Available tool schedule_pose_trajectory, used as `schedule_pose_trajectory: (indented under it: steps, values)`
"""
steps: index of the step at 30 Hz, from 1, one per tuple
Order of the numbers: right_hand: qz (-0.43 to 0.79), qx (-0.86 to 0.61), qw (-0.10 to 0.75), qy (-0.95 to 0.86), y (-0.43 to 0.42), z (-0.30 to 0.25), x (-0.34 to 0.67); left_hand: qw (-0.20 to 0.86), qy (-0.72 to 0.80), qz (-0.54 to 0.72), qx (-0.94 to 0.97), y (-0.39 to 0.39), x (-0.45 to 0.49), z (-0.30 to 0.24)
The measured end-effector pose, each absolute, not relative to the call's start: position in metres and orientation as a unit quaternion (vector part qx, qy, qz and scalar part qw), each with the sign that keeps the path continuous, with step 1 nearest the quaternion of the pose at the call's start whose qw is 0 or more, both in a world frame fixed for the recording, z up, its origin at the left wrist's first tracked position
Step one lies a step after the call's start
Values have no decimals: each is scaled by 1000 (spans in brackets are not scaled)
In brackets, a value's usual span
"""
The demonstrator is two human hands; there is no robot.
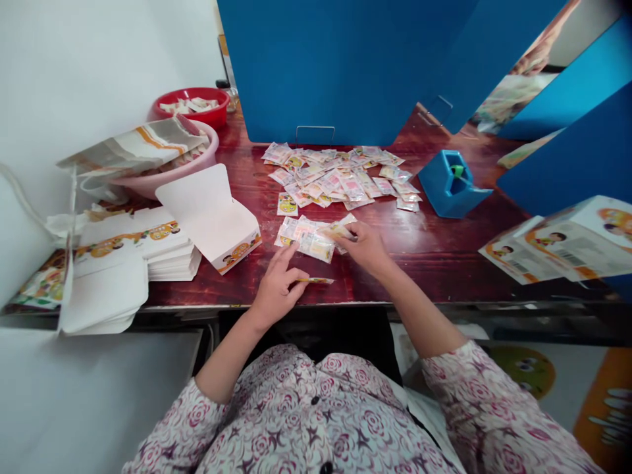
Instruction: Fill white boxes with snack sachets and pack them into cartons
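My left hand (279,288) is near the table's front edge, its thumb and fingers closed on a small flat sachet (320,281) seen almost edge-on. Its extended forefinger reaches the near side of a small group of printed clear sachets (307,236). At the right of that group, my right hand (366,249) pinches another sachet (340,230) between thumb and fingers. Behind both hands spreads a larger loose heap of similar sachets (340,181). One yellow-green sachet (287,205) lies face up at the heap's near left corner.
An open white carton (217,230) and stacked flat cartons (170,260) lie left. Behind them stand a pink basin (212,148) and a red basin (224,108). Blue panels (326,66) rise behind the heap. Right are a blue tape dispenser (449,187) and printed boxes (577,240).
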State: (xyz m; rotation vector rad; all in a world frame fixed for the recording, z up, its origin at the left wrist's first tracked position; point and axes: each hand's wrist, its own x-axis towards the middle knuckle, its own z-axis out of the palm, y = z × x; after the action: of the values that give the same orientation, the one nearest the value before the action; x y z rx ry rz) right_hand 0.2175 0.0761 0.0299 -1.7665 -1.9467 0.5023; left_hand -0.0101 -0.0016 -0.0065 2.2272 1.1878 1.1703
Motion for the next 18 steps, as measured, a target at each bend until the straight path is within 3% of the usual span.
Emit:
schedule_pose_trajectory:
  steps: [2,6,10,13,15,18]
  values:
    - [245,-575,248,-740,57,36,211,155,402,420,799,-2,-10,-6]
    - [360,-468,159,-791,41,40,196,201,369,423,803,-1,-9,-7]
    - [199,-554,163,-792,68,34,193,226,375,418,796,-1,-9,-9]
    - [79,-581,75,-807,87,31,189,250,408,421,770,0,-9,-11]
    - [69,-591,34,-803,92,31,186,272,445,412,747,2,-10,-12]
    - [101,-613,58,-781,92,28,186,289,467,389,740,5,-11,-11]
